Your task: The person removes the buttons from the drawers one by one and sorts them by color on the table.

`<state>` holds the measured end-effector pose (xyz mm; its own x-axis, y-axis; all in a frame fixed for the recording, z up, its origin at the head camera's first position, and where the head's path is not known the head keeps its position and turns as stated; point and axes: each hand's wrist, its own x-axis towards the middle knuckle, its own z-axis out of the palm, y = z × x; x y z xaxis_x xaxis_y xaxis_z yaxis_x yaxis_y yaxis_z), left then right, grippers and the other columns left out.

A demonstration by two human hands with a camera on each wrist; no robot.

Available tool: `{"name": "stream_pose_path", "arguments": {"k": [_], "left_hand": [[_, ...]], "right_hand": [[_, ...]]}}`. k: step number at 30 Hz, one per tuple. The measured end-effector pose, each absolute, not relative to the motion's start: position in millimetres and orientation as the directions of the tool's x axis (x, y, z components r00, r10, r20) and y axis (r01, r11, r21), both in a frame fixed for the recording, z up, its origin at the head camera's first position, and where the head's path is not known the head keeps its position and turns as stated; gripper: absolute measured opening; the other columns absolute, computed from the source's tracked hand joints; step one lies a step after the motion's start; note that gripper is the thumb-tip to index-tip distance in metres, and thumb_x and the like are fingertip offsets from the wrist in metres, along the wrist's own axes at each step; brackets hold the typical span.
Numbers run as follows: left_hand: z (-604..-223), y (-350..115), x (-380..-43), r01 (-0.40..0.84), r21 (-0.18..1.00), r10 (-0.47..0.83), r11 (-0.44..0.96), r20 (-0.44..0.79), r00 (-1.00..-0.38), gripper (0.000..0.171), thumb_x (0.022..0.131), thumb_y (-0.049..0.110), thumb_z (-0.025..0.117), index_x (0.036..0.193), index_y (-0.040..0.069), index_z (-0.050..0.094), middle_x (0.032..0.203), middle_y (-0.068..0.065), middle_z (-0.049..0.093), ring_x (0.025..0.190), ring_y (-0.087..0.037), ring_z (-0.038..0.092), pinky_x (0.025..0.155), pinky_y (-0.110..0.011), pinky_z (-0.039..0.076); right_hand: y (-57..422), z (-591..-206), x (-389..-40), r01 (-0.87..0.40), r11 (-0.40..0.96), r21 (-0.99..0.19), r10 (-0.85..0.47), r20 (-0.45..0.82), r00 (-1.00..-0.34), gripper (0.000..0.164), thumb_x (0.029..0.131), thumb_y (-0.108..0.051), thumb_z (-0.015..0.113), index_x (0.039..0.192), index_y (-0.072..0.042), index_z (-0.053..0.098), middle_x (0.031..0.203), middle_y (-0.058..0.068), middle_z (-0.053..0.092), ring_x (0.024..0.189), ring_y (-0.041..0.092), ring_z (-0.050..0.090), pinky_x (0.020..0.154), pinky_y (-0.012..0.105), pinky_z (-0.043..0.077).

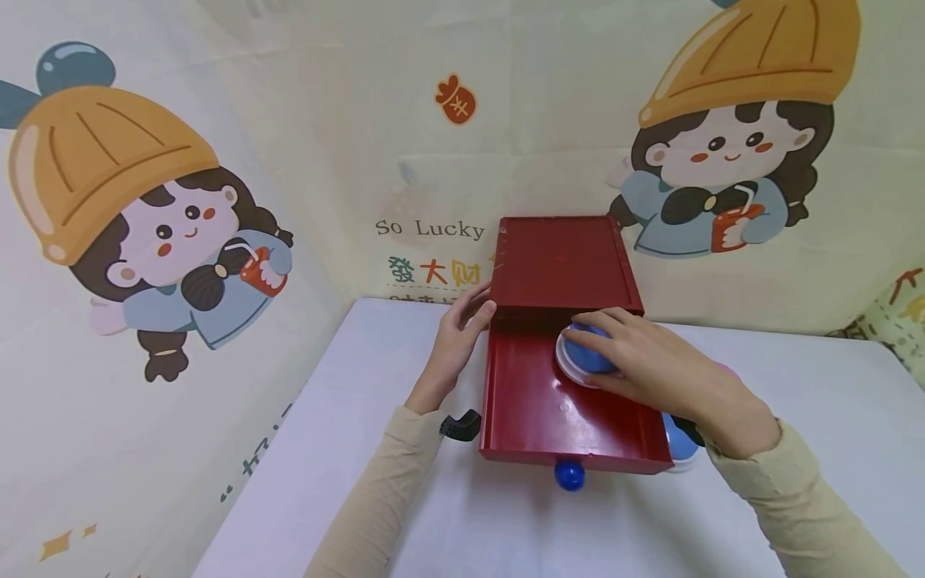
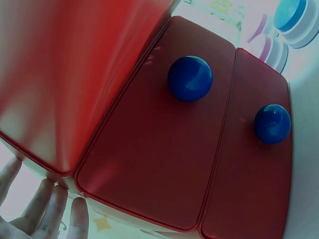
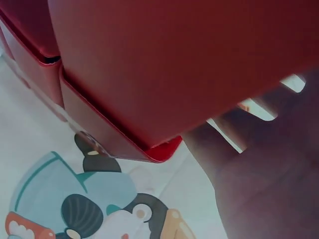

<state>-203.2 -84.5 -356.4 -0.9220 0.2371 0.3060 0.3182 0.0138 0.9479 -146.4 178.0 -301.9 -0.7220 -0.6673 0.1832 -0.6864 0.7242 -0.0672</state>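
A red drawer cabinet stands on the table, its top drawer pulled out toward me with a blue knob in front. My right hand reaches over the drawer and grips a round blue-and-white container from above, at the drawer's back right. My left hand touches the cabinet's left side. In the left wrist view, its fingers are fairly straight along the cabinet's edge. The right wrist view shows the drawer's outer wall, which hides the fingertips and the container.
Two closed drawers below have blue knobs, the middle knob and the lower knob. Right of the cabinet, partly hidden, stands another blue-and-white container; pink-and-white round pieces sit nearby. A printed cloth hangs behind the white table.
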Motion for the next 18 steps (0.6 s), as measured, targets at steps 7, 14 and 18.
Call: {"name": "stream_pose_path", "arguments": {"k": [7, 14, 18], "left_hand": [[-356.4, -84.5, -203.3, 0.325, 0.946, 0.227, 0.01, 0.314, -0.922, 0.043, 0.094, 0.023, 0.052, 0.136, 0.015, 0.044, 0.13, -0.001, 0.051, 0.119, -0.018, 0.046, 0.092, -0.035, 0.045], [-356.7, -84.5, -203.3, 0.323, 0.946, 0.222, 0.014, 0.312, -0.924, 0.044, 0.094, 0.024, 0.053, 0.136, 0.015, 0.044, 0.13, -0.002, 0.051, 0.119, -0.017, 0.046, 0.093, -0.035, 0.044], [-358.3, -84.4, -204.5, 0.322, 0.947, 0.225, 0.016, 0.31, -0.924, 0.044, 0.094, 0.024, 0.053, 0.136, 0.016, 0.044, 0.13, -0.001, 0.051, 0.118, -0.016, 0.047, 0.093, -0.034, 0.044]], "right_hand": [[177.7, -295.0, -141.0, -0.686, 0.725, -0.065, -0.663, 0.205, -0.72, 0.068, 0.069, -0.03, 0.081, 0.13, -0.018, 0.054, 0.132, 0.01, 0.046, 0.119, 0.032, 0.041, 0.076, 0.049, 0.052], [180.6, -288.8, -136.9, -0.695, 0.715, -0.078, -0.666, 0.231, -0.71, 0.068, 0.068, -0.03, 0.081, 0.13, -0.018, 0.054, 0.132, 0.008, 0.046, 0.118, 0.03, 0.041, 0.076, 0.047, 0.052], [184.0, -287.0, -135.3, -0.691, 0.717, -0.093, -0.656, 0.245, -0.714, 0.069, 0.067, -0.03, 0.082, 0.13, -0.019, 0.054, 0.132, 0.008, 0.045, 0.119, 0.03, 0.041, 0.075, 0.047, 0.053]]}}
